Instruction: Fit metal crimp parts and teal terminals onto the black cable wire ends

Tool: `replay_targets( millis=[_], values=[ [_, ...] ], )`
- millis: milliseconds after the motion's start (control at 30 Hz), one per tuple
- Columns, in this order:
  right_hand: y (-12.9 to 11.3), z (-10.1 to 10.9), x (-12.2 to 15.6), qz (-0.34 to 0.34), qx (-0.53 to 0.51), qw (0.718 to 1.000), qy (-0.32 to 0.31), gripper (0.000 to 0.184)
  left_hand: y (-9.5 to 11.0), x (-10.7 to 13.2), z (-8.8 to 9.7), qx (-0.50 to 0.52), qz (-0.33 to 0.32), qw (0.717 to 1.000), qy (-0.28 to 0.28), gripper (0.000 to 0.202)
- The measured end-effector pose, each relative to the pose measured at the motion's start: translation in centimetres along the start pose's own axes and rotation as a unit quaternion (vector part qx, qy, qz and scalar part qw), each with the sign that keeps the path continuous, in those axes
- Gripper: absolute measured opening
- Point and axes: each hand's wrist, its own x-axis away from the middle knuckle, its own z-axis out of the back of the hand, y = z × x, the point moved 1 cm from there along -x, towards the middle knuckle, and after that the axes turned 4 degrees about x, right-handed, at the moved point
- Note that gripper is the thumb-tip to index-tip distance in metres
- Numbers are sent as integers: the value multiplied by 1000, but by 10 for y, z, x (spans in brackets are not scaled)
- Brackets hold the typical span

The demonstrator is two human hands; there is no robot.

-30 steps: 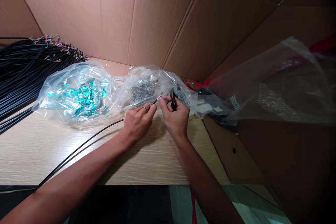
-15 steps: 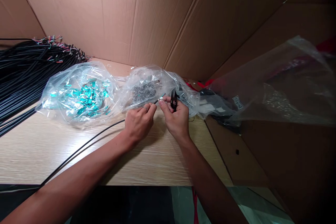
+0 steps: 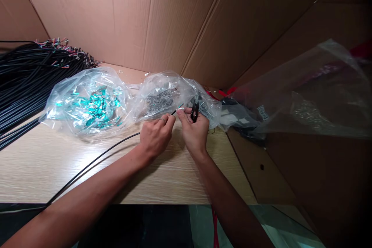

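My left hand [image 3: 156, 135], a ring on one finger, is closed around a black cable [image 3: 116, 142] close to its end. The cable's tip sticks out past the fingertips, with a thin greenish wire [image 3: 180, 106] showing there. In my right hand [image 3: 195, 133] sits a pair of small black snips [image 3: 194, 111], blades pointing up and away from me. The right thumb and forefinger meet right beside the cable's end; whether they pinch a wire is too small to tell. Behind both hands lies a clear plastic bag [image 3: 159, 100] of small metal pins.
To the left, a clear bag [image 3: 100, 104] holds shiny teal pieces. A thick bundle of black cables [image 3: 26, 77] with stripped coloured ends lies at the far left. Cardboard walls [image 3: 130, 27] rise behind and at the right. Another clear bag [image 3: 314, 112] hangs at the right.
The snips have turned slightly in my right hand and shifted a little to the right. My left hand has moved slightly to the right with the cable.
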Motion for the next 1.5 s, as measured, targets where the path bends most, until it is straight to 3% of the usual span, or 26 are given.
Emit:
replay_targets(
  millis=[167, 567, 1033, 1233, 1500],
  values=[
    [4, -6, 2, -30, -46, 998, -31, 99, 3, 2, 0, 7, 5, 1000, 3, 32],
    [2, -2, 1, 11, 20, 1000, -18, 89, 2, 4, -3, 26, 46, 999, -1, 35],
    [-5, 1, 5, 85, 100, 991, -6, 80, -1, -2, 3, -31, -26, 999, 29, 35],
    [0, 3, 1, 121, 111, 986, -25, 85, 1, 1, 0, -7, 2, 1000, 28, 37],
    [5, 6, -9, 77, 38, 996, -29, 85, 2, 6, -9, 79, 56, 995, 0, 36]
  ],
)
